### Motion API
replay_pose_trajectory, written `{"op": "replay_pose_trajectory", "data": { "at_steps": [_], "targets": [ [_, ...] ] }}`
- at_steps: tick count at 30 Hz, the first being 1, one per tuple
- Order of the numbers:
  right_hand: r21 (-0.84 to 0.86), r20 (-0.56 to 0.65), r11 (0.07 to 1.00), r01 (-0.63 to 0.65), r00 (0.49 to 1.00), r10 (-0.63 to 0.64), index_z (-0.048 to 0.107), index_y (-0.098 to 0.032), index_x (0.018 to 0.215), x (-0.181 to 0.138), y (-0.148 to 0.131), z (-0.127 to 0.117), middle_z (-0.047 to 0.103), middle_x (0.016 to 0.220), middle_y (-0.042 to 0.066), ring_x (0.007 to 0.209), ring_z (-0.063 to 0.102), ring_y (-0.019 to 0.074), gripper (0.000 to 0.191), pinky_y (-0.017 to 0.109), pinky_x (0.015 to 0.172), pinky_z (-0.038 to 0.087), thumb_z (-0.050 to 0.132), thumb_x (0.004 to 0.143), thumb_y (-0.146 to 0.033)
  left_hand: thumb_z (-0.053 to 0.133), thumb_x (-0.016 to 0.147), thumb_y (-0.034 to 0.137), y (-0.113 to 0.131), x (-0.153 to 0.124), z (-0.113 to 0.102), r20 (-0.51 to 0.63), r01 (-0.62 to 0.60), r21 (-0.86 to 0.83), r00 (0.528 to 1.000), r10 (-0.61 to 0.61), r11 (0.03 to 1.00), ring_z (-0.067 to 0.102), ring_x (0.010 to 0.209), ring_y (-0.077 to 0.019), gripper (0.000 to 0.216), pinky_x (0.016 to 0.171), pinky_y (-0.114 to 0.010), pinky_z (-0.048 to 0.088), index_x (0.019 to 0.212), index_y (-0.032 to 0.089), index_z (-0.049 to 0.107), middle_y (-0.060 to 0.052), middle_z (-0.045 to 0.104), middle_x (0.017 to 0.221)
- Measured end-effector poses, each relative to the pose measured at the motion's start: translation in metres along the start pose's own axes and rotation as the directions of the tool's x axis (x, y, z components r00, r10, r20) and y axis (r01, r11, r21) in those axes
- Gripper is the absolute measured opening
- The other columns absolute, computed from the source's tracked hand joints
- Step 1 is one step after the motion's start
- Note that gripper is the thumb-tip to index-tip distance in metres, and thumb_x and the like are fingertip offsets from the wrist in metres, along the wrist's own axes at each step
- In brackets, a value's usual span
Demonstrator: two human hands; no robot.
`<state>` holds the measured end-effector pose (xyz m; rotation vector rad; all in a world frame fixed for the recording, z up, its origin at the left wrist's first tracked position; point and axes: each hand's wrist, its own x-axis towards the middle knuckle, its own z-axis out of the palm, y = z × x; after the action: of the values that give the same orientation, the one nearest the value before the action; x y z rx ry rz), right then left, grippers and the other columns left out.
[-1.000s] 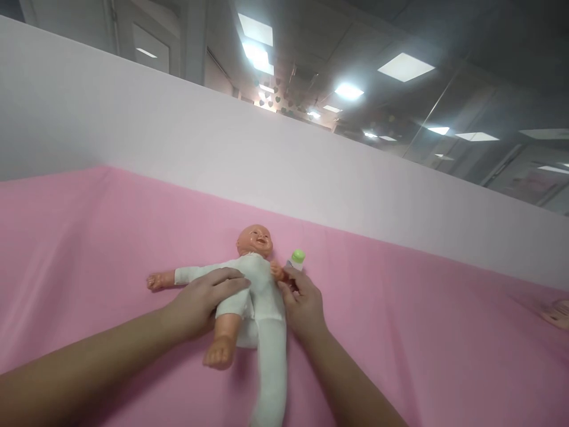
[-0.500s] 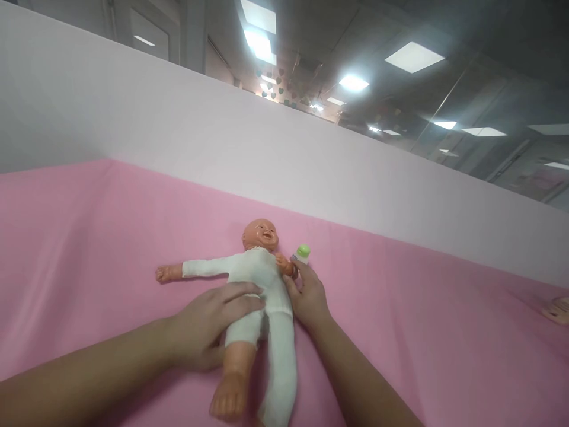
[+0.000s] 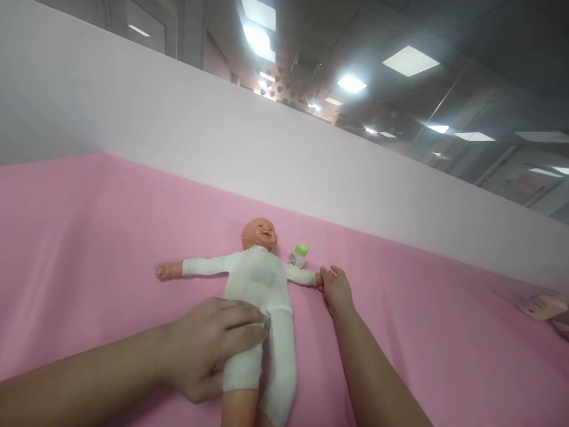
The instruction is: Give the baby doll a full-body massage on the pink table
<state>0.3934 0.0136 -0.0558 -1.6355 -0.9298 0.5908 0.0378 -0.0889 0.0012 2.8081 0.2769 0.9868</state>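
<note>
A baby doll (image 3: 249, 281) with a white cloth body lies on its back, its head toward the low white wall. My left hand (image 3: 217, 344) lies over the top of the doll's leg on the left, fingers across the thigh and thumb at its outer side. Out to the right, my right hand (image 3: 336, 289) pinches the doll's hand, which is mostly covered by my fingers. That doll arm is stretched straight sideways. A small bottle with a green cap (image 3: 300, 255) stands just above this arm, beside the doll's head. The doll's feet are out of frame.
Pink cloth (image 3: 400, 332) covers the surface. A white wall (image 3: 249, 148) runs along the back, with glass and bright ceiling lights beyond it. At the far right edge lies a flat, pale peach-coloured thing (image 3: 543, 306), partly cut off.
My right hand has moved right, drawing the doll's arm from its chest out to the side. The bottle now shows more fully. My left hand stays on the leg, which has slid slightly downward.
</note>
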Motion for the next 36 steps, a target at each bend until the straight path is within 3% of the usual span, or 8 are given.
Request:
{"op": "replay_pose_trajectory", "data": {
  "at_steps": [4, 9, 12, 17, 22, 26, 32, 36],
  "targets": [
    [0.160, 0.044, 0.986, 0.036, 0.998, -0.043, 0.049, -0.017, 0.136, -0.013, -0.012, 0.004, 0.068, 0.117, 0.013, 0.086, 0.073, 0.0243, 0.072, 0.036, 0.068, 0.064, 0.074, 0.078, -0.054, 0.052, 0.086, 0.026, -0.004, -0.003, 0.003, -0.078, 0.059, 0.067, 0.995, -0.054, 0.996, 0.066, 0.111, -0.0266, 0.055, 0.089, -0.038, 0.056, 0.139, 0.023, 0.042, -0.013, 0.065, 0.128],
    [0.225, 0.103, 0.913, 0.341, 0.923, -0.370, 0.047, -0.022, 0.137, -0.053, -0.035, 0.028, 0.067, 0.128, 0.012, 0.112, 0.068, 0.0261, 0.066, 0.043, 0.095, 0.059, 0.074, 0.082, -0.046, 0.052, 0.089, 0.020, -0.033, -0.010, 0.006, -0.210, 0.252, 0.141, 0.953, -0.220, 0.957, 0.063, 0.118, -0.0288, 0.048, 0.097, -0.042, 0.053, 0.138, 0.022, 0.048, -0.011, 0.066, 0.128],
    [0.071, 0.264, 0.831, 0.551, 0.793, -0.549, 0.056, -0.024, 0.134, -0.072, -0.040, 0.044, 0.064, 0.133, 0.012, 0.114, 0.066, 0.0272, 0.049, 0.049, 0.101, 0.054, 0.065, 0.089, -0.041, 0.056, 0.090, 0.024, -0.051, -0.014, 0.006, -0.148, 0.382, 0.140, 0.920, -0.362, 0.913, 0.064, 0.115, -0.0302, 0.042, 0.096, -0.044, 0.053, 0.132, 0.020, 0.056, -0.011, 0.067, 0.125],
    [-0.006, 0.524, 0.545, 0.838, 0.467, -0.713, 0.058, -0.027, 0.137, -0.079, -0.045, 0.051, 0.062, 0.136, 0.008, 0.130, 0.054, 0.0272, 0.042, 0.053, 0.116, 0.038, 0.054, 0.095, -0.031, 0.059, 0.088, 0.030, -0.064, -0.015, 0.009, -0.125, 0.476, 0.069, 0.876, -0.466, 0.877, 0.066, 0.109, -0.0309, 0.043, 0.091, -0.042, 0.055, 0.130, 0.021, 0.059, -0.009, 0.071, 0.120],
    [-0.005, 0.666, 0.505, 0.863, 0.379, -0.642, 0.053, -0.027, 0.142, -0.077, -0.051, 0.047, 0.058, 0.143, 0.007, 0.135, 0.049, 0.0255, 0.045, 0.052, 0.117, 0.036, 0.047, 0.098, -0.029, 0.060, 0.086, 0.028, -0.070, -0.009, 0.009, -0.082, 0.489, 0.101, 0.872, -0.483, 0.866, 0.065, 0.111, -0.0305, 0.045, 0.094, -0.045, 0.052, 0.130, 0.021, 0.060, -0.008, 0.071, 0.120],
    [-0.029, 0.640, 0.546, 0.838, 0.435, -0.634, 0.056, -0.027, 0.139, -0.078, -0.048, 0.049, 0.060, 0.139, 0.007, 0.131, 0.052, 0.0260, 0.043, 0.052, 0.115, 0.038, 0.050, 0.096, -0.029, 0.057, 0.088, 0.027, -0.067, -0.008, 0.008, -0.096, 0.475, 0.144, 0.880, -0.465, 0.868, 0.066, 0.109, -0.0320, 0.040, 0.093, -0.048, 0.053, 0.127, 0.019, 0.061, -0.009, 0.071, 0.118],
    [0.001, 0.296, 0.845, 0.535, 0.807, -0.511, 0.055, -0.023, 0.139, -0.074, -0.038, 0.049, 0.065, 0.130, 0.012, 0.110, 0.066, 0.0262, 0.056, 0.044, 0.094, 0.056, 0.066, 0.087, -0.040, 0.056, 0.090, 0.028, -0.032, -0.005, 0.008, -0.155, 0.168, 0.098, 0.976, -0.152, 0.981, 0.061, 0.123, -0.0295, 0.048, 0.105, -0.044, 0.049, 0.137, 0.022, 0.049, -0.012, 0.064, 0.134],
    [0.052, 0.184, 0.923, 0.381, 0.905, -0.383, 0.051, -0.020, 0.142, -0.059, -0.032, 0.039, 0.062, 0.137, 0.013, 0.116, 0.065, 0.0271, 0.070, 0.040, 0.097, 0.056, 0.072, 0.081, -0.045, 0.054, 0.089, 0.031, -0.007, 0.002, 0.013, -0.034, -0.009, 0.026, 0.999, 0.009, 1.000, 0.064, 0.117, -0.0277, 0.047, 0.103, -0.043, 0.051, 0.135, 0.021, 0.049, -0.014, 0.066, 0.129]
  ]
}}
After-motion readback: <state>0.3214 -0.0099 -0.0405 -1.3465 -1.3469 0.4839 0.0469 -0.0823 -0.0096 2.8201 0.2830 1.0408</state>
